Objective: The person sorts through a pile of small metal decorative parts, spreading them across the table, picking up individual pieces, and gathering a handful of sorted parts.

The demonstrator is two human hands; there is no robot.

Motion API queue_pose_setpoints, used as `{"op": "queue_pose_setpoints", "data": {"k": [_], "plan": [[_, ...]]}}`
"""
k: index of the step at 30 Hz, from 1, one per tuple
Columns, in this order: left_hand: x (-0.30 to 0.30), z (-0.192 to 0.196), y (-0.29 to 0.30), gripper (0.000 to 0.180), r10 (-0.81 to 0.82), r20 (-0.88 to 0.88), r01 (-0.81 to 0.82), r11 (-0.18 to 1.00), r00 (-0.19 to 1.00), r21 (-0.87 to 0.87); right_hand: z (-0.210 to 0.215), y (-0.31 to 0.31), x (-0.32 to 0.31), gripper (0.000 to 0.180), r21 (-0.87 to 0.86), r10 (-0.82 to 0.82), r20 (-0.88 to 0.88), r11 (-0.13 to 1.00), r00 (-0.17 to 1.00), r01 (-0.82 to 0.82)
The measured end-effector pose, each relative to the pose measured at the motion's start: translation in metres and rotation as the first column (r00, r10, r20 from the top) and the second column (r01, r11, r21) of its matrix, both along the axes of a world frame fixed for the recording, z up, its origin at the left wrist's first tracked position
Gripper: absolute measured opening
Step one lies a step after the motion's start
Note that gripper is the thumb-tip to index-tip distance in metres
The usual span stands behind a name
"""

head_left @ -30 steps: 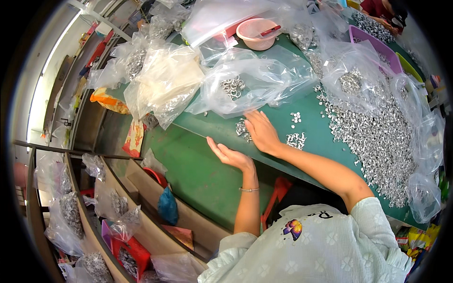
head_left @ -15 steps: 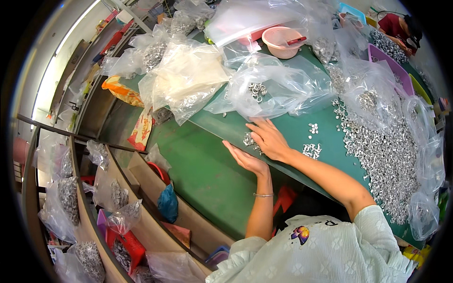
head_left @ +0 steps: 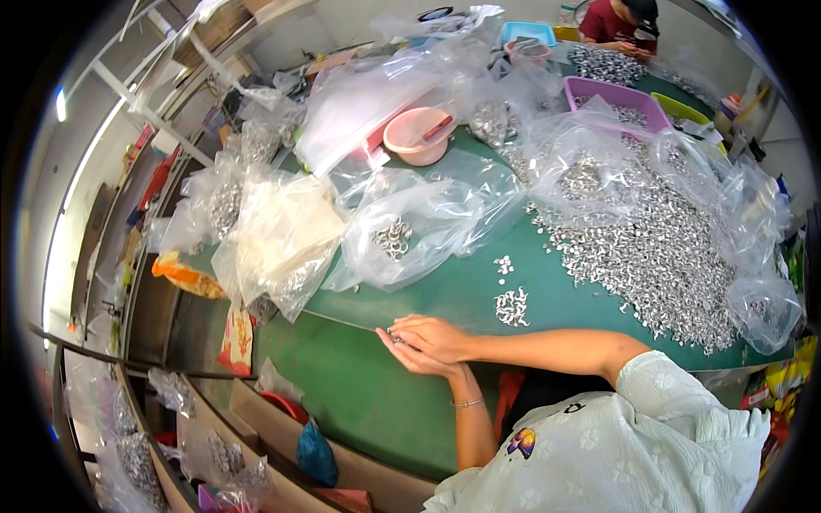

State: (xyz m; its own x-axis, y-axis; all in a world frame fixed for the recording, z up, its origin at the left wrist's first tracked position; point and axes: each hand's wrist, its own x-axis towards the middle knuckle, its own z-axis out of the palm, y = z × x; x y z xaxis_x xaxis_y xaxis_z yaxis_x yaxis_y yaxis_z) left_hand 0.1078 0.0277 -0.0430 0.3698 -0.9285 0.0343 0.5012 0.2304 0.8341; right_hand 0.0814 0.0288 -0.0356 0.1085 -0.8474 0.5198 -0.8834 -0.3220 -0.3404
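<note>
Just off the near edge of the green table [head_left: 402,312], my two hands come together. My left hand [head_left: 414,361], with a thin bracelet at the wrist, lies underneath, palm up and cupped. Over it curls my right hand [head_left: 438,339], its fingers together. A few small silver metal parts [head_left: 395,337] peek out between the fingers; how many more are inside is hidden. On the table behind the hands lie a small pile of curved metal parts [head_left: 511,306] and a smaller group of silver pieces [head_left: 504,266].
A clear plastic bag [head_left: 428,231] with metal rings lies beyond my hands. To the right spreads a large heap of metal parts [head_left: 658,256], near a purple basket [head_left: 590,85]. A pink bowl [head_left: 416,141] stands behind. Shelves with bags [head_left: 137,462] run lower left. Another person [head_left: 616,30] sits far right.
The metal parts by the table edge have been swept off into my cupped left hand. My right hand has come down over it. The view has turned, showing more of the right side.
</note>
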Motion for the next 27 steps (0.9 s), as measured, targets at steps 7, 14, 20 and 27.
{"op": "queue_pose_setpoints", "data": {"k": [7, 14, 20, 27], "plan": [[-0.015, 0.033, 0.013, 0.043, 0.168, 0.201, -0.161, 0.986, 0.965, -0.048, 0.019, 0.007, -0.027, 0.033, 0.183, 0.048, 0.827, 0.919, 0.561, -0.348], [-0.025, 0.059, 0.027, 0.040, 0.083, 0.239, -0.093, 0.995, 0.967, 0.034, 0.033, 0.018, -0.037, 0.039, 0.163, -0.066, 0.965, 0.907, 0.253, -0.388], [-0.052, 0.102, 0.074, 0.040, -0.174, 0.074, 0.170, 0.984, 0.982, 0.059, 0.064, 0.074, -0.064, 0.012, 0.000, 0.004, 0.899, 1.000, 0.437, -0.010], [-0.119, 0.132, 0.142, 0.037, -0.653, -0.134, 0.666, 0.737, 0.745, 0.111, 0.120, 0.180, -0.129, 0.030, 0.177, -0.141, 0.971, 0.966, -0.192, 0.188]]}}
